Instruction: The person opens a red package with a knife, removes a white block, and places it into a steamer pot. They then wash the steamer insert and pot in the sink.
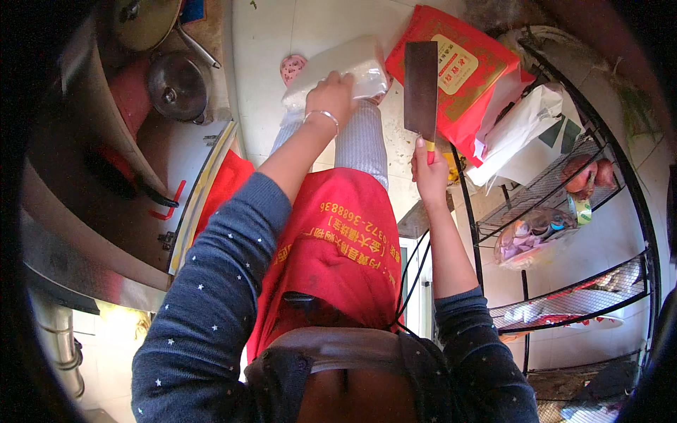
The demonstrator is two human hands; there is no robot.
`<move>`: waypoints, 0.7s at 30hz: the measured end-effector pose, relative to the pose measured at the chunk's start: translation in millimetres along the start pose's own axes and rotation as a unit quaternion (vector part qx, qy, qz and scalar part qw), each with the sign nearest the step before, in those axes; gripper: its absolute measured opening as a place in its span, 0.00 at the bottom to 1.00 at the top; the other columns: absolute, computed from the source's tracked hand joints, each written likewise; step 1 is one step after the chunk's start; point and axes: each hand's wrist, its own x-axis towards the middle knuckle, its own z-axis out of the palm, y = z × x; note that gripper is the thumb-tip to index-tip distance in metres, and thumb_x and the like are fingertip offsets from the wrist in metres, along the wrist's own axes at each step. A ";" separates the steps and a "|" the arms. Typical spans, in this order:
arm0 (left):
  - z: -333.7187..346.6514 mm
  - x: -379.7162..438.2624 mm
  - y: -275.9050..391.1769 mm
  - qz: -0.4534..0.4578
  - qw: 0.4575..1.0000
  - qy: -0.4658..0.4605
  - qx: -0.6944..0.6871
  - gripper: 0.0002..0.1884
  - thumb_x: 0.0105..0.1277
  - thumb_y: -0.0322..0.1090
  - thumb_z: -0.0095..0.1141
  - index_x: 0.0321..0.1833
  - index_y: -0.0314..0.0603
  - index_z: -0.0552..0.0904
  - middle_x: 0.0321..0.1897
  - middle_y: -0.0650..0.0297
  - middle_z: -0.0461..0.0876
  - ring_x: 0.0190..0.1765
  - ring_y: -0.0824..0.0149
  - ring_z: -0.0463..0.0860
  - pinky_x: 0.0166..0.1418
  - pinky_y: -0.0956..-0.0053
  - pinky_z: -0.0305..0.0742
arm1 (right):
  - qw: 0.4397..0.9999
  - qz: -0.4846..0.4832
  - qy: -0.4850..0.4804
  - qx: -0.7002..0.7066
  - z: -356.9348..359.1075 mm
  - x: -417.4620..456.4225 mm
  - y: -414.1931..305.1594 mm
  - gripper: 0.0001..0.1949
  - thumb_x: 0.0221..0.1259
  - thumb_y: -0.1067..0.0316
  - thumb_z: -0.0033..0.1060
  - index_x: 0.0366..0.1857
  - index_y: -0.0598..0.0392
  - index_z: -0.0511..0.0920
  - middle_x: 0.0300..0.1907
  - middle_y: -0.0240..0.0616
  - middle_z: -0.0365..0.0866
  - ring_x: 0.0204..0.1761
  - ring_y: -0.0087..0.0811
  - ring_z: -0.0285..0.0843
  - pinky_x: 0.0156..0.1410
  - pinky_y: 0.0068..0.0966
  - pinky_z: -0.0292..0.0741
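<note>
My left hand (331, 100), with a silver bangle at the wrist, lies on top of a clear plastic-wrapped package (365, 66) with pale contents. Its fingers are partly bent against the plastic; how firmly they grip it cannot be told. In my right hand (429, 172) is the red and yellow handle of a cleaver (421, 90), its broad dark blade pointing away from me, in front of a red paper gift bag (460, 58). A red apron (338, 227) with yellow writing covers my lap.
A black wire rack (560, 317) on the right holds bags and reddish vegetables (587, 174). Beside the red bag is a white paper bag (523, 127). At the left stand a lidded pan (177, 87) and a cabinet (185, 148). A pink slipper (292, 69) shows on the tiled floor.
</note>
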 end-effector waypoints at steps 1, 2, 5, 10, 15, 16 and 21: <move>-2.0 7.0 2.6 0.019 1.000 0.013 0.005 0.18 0.63 0.35 0.57 0.57 0.49 0.76 0.48 0.55 0.80 0.49 0.50 0.84 0.51 0.59 0.81 | 1.000 -0.003 -0.003 0.005 0.5 1.8 1.3 0.22 0.74 0.47 0.52 0.23 0.51 0.69 0.15 0.25 0.67 0.15 0.15 0.62 0.19 0.18 0.61; -0.6 16.5 4.0 0.038 0.999 0.024 0.009 0.17 0.64 0.35 0.56 0.56 0.49 0.76 0.48 0.55 0.80 0.49 0.50 0.84 0.51 0.60 0.81 | 1.000 -0.003 -0.005 0.010 0.8 3.6 1.6 0.22 0.74 0.47 0.52 0.23 0.51 0.70 0.15 0.25 0.67 0.15 0.15 0.63 0.19 0.18 0.61; 6.5 23.7 1.8 0.084 0.996 0.008 0.020 0.15 0.65 0.36 0.55 0.55 0.50 0.78 0.48 0.56 0.81 0.47 0.51 0.84 0.50 0.59 0.81 | 0.999 0.023 -0.012 0.045 2.8 6.3 5.4 0.20 0.73 0.51 0.55 0.24 0.52 0.72 0.15 0.24 0.67 0.15 0.15 0.62 0.20 0.18 0.62; 20.6 13.0 -4.5 0.119 0.993 0.007 0.005 0.11 0.69 0.38 0.52 0.51 0.51 0.79 0.45 0.57 0.82 0.42 0.50 0.85 0.45 0.57 0.81 | 0.994 0.012 -0.067 0.084 0.3 19.2 20.5 0.21 0.74 0.52 0.54 0.22 0.52 0.71 0.14 0.25 0.67 0.14 0.15 0.61 0.19 0.18 0.61; 11.5 2.9 -6.3 0.116 0.993 0.009 -0.007 0.10 0.70 0.39 0.51 0.50 0.50 0.80 0.42 0.57 0.83 0.38 0.49 0.85 0.40 0.55 0.81 | 0.991 0.000 -0.107 0.083 4.9 31.2 32.3 0.21 0.74 0.50 0.52 0.22 0.52 0.71 0.13 0.26 0.66 0.14 0.16 0.61 0.20 0.18 0.61; 10.8 2.4 -7.3 0.114 0.993 0.010 -0.007 0.10 0.70 0.39 0.51 0.50 0.49 0.80 0.42 0.57 0.83 0.38 0.49 0.85 0.40 0.56 0.80 | 0.990 -0.006 -0.117 0.077 5.8 34.7 35.3 0.22 0.75 0.49 0.51 0.23 0.52 0.70 0.14 0.26 0.66 0.14 0.16 0.61 0.20 0.17 0.61; 12.0 -1.4 -14.7 0.102 0.994 0.026 -0.011 0.11 0.70 0.38 0.51 0.50 0.48 0.80 0.43 0.56 0.84 0.38 0.49 0.85 0.40 0.56 0.80 | 0.988 0.004 -0.130 0.088 15.6 42.8 37.7 0.22 0.74 0.48 0.52 0.22 0.52 0.70 0.14 0.26 0.67 0.14 0.16 0.61 0.20 0.18 0.60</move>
